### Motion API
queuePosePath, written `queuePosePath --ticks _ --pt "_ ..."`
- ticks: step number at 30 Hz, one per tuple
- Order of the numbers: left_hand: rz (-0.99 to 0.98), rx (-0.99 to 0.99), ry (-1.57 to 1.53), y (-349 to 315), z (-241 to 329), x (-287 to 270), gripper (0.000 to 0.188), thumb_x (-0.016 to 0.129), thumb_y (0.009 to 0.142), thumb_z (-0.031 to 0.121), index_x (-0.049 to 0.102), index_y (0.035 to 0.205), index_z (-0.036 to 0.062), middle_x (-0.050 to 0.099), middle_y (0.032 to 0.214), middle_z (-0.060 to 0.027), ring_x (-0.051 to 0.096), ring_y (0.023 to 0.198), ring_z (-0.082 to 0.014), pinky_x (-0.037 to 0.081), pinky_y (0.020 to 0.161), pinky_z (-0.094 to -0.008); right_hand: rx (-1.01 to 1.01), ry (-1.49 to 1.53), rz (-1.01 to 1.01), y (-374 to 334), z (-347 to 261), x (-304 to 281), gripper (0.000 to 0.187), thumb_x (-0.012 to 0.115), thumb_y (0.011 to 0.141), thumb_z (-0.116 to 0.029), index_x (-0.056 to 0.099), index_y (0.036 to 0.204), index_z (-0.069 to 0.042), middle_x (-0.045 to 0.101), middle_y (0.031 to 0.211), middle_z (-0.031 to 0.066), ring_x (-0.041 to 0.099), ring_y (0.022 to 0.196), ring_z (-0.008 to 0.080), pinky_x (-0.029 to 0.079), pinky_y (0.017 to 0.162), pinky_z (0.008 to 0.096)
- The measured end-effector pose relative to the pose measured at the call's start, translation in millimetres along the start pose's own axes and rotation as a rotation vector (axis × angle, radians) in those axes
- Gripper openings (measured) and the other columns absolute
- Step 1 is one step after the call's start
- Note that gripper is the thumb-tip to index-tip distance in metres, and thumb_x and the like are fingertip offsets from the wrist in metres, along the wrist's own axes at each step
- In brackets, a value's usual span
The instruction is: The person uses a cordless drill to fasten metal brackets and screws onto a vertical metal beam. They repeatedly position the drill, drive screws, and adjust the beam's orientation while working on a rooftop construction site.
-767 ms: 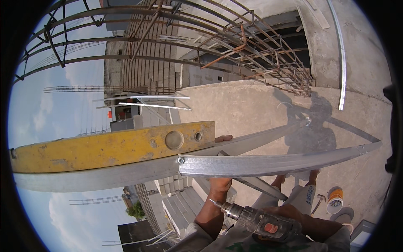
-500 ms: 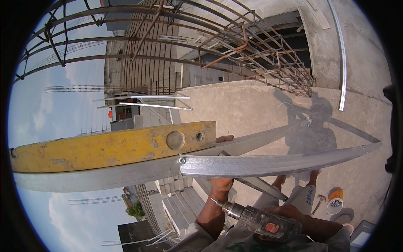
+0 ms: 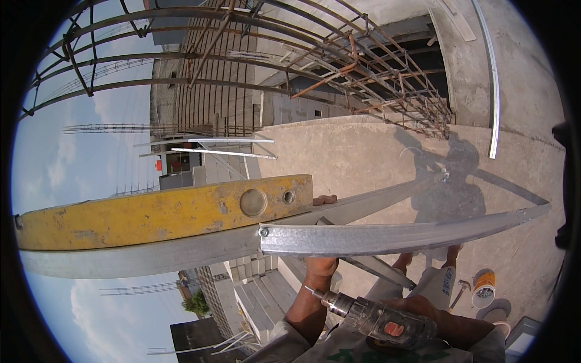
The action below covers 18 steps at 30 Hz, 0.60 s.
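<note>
My left hand point(image 3: 321, 265) is wrapped round the grey metal channel point(image 3: 145, 260). Its palm is hidden behind the metal, and fingertips show over the far edge. A worn yellow spirit level point(image 3: 151, 212) lies along that channel, its right end close to those fingertips. A shinier galvanized channel point(image 3: 387, 238) meets the first at an angle, with a screw point(image 3: 263, 232) at the joint. Low in front of my body, my right hand point(image 3: 417, 307) is closed on a dusty power drill point(image 3: 384, 320). The drill's bit points up and left, apart from the channels.
A yellow bucket of small hardware point(image 3: 483, 290) and a hammer point(image 3: 461, 293) are on the concrete floor point(image 3: 345, 151) at lower right. Rusty rebar cages point(image 3: 327, 45) stretch across the top. Another metal strip point(image 3: 493, 91) lies at upper right. A diagonal metal brace point(image 3: 378, 272) passes near my legs.
Almost nothing differs. The left end of the level and channel has dipped very slightly; both hands keep their places.
</note>
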<state>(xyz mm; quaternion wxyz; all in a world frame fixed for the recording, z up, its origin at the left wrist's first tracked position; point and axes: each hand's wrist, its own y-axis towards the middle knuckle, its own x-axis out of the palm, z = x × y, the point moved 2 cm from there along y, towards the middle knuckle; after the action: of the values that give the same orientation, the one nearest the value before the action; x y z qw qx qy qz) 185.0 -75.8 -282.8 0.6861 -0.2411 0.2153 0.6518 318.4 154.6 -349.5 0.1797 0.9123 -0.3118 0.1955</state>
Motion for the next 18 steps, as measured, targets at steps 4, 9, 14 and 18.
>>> queuePosePath --ticks 4,9,14,18 --pt "0.043 0.187 0.237 -1.3 9.9 3.6 0.018 0.073 0.085 0.020 0.069 0.097 0.0069 0.068 0.091 -0.0081 0.064 0.089 -0.0242 0.048 0.080 -0.0391 -0.020 0.238 0.064 0.9 2.7 2.2 0.067 0.071 0.087 -0.033 0.044 0.144 -0.009 0.066 0.122 0.0125 0.067 0.109 0.0253 0.053 0.095 0.0371" --pt "0.046 0.133 0.227 1.2 4.8 2.7 0.019 0.073 0.085 0.022 0.069 0.097 0.0068 0.069 0.092 -0.0086 0.064 0.090 -0.0247 0.048 0.080 -0.0394 -0.007 0.085 0.087 -3.9 -7.8 -2.2 0.067 0.072 0.086 -0.033 0.045 0.143 -0.009 0.066 0.121 0.0127 0.067 0.108 0.0261 0.052 0.096 0.0372" --pt "-0.078 0.270 0.356 4.1 8.2 -1.2 0.026 0.070 0.087 0.013 0.060 0.110 0.0055 0.063 0.103 -0.0048 0.059 0.096 -0.0186 0.047 0.087 -0.0347 -0.036 0.162 0.094 -0.2 -11.4 -0.5 0.066 0.073 0.086 -0.032 0.046 0.141 -0.008 0.067 0.119 0.0135 0.068 0.105 0.0268 0.054 0.094 0.0382" --pt "-0.004 0.355 0.288 8.8 17.3 7.5 0.023 0.067 0.088 0.014 0.061 0.109 0.0058 0.064 0.100 -0.0061 0.061 0.093 -0.0230 0.049 0.081 -0.0374 0.012 0.221 0.101 -1.7 -7.4 4.2 0.066 0.073 0.086 -0.032 0.046 0.141 -0.006 0.067 0.118 0.0140 0.069 0.104 0.0266 0.055 0.092 0.0375"
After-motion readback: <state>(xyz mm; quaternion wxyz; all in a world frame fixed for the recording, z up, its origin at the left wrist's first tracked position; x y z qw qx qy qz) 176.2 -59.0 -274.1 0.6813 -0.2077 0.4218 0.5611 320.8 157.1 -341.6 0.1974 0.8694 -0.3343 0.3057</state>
